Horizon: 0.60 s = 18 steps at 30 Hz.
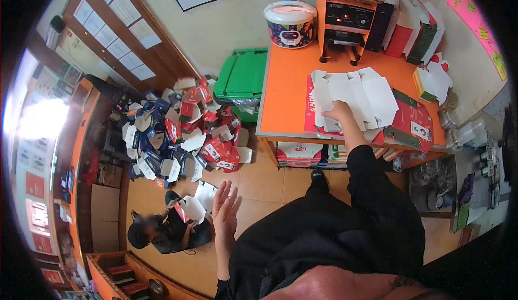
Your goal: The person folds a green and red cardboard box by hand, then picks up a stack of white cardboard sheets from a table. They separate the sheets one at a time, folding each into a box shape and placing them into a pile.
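On the orange table lies an unfolded carton (pixel 353 92), its white inner side up and its flaps and creases showing. My right hand (pixel 340 112) is at the carton's left part, fingers bent and closed on the cardboard; some fingertips are hidden. Red printed cartons (pixel 311 106) show beneath it. To its right is a red and green flat carton (pixel 413 119). My left hand (pixel 225 208) is raised over the floor, away from the table, palm bare and fingers spread.
A heap of folded red and blue boxes (pixel 178 133) covers the floor beside a green bin (pixel 241 76). A seated person (pixel 167 230) holds a carton at the lower left. A rice cooker (pixel 291 25) and an orange-framed machine (pixel 348 17) stand on the orange table (pixel 286 79).
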Each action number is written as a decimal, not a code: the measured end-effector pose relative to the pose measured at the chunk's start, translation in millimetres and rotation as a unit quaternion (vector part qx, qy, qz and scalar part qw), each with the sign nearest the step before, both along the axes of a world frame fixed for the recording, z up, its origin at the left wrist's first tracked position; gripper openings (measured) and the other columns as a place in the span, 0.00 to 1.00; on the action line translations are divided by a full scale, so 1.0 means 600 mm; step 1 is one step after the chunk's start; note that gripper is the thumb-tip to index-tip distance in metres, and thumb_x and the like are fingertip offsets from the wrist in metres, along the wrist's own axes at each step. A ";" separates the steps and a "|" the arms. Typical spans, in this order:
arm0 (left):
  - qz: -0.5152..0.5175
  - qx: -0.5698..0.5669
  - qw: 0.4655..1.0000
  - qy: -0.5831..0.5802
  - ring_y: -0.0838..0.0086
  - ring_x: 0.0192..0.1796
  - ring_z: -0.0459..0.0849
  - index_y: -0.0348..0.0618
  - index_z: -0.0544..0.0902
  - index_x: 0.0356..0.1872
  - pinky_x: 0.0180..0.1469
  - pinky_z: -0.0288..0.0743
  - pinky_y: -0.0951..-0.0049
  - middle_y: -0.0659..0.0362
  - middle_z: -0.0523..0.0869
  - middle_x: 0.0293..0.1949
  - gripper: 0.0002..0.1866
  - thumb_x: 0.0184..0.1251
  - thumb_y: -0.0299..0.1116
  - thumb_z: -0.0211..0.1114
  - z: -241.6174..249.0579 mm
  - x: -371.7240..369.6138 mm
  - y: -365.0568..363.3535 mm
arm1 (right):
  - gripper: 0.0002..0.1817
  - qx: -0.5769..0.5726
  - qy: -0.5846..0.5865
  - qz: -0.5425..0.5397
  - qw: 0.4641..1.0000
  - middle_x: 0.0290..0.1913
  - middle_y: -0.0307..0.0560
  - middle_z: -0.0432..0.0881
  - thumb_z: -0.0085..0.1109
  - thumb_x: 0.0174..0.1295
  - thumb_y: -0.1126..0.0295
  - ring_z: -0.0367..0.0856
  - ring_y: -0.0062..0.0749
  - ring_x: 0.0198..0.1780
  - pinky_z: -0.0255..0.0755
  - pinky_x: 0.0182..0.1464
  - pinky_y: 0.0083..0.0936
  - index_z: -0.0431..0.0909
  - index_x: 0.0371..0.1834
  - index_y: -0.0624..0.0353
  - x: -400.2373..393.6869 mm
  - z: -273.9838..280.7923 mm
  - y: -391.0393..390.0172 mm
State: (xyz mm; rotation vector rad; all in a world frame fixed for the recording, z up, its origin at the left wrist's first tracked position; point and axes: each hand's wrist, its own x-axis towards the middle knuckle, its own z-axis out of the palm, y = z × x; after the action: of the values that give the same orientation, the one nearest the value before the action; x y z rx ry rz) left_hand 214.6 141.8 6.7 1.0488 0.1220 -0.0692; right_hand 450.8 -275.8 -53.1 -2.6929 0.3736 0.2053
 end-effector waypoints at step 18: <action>0.085 0.307 0.940 -0.126 0.57 0.69 0.52 0.41 0.51 0.66 0.67 0.50 0.60 0.50 0.52 0.68 0.40 0.52 0.24 0.63 0.043 0.007 0.015 | 0.16 0.347 -0.273 0.205 0.874 0.32 0.51 0.81 0.51 0.50 0.81 0.80 0.31 0.33 0.72 0.36 0.22 0.77 0.44 0.61 -0.119 0.212 0.059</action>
State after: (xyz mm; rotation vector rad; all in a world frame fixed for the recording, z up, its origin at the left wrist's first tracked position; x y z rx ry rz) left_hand 218.9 150.7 32.5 1.6559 -0.0031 0.2790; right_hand 379.7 -240.2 74.0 -1.9528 -0.3883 -0.2630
